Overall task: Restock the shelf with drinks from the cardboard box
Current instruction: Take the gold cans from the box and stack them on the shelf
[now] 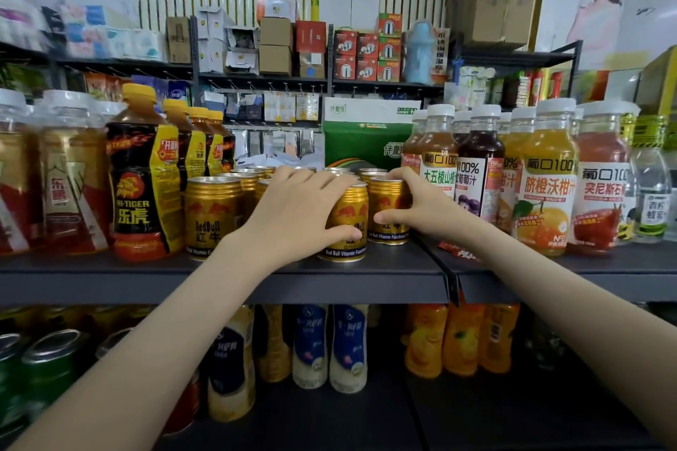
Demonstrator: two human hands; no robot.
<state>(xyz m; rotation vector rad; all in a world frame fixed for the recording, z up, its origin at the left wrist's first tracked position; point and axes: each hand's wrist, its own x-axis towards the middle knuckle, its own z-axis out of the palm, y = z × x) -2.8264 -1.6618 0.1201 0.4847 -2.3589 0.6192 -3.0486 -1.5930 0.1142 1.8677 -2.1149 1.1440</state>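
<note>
Several gold Red Bull cans stand in rows on the dark shelf at chest height. My left hand grips a gold can near the shelf's front edge, fingers over its top and thumb across its front. My right hand holds the neighbouring gold can just behind and to the right, thumb low on its front and fingers over its rim. Another gold can stands free to the left. The cardboard box is not in view.
Hi-Tiger bottles stand to the left of the cans, juice bottles to the right. A green carton sits behind the cans. The lower shelf holds milk-drink bottles and orange bottles.
</note>
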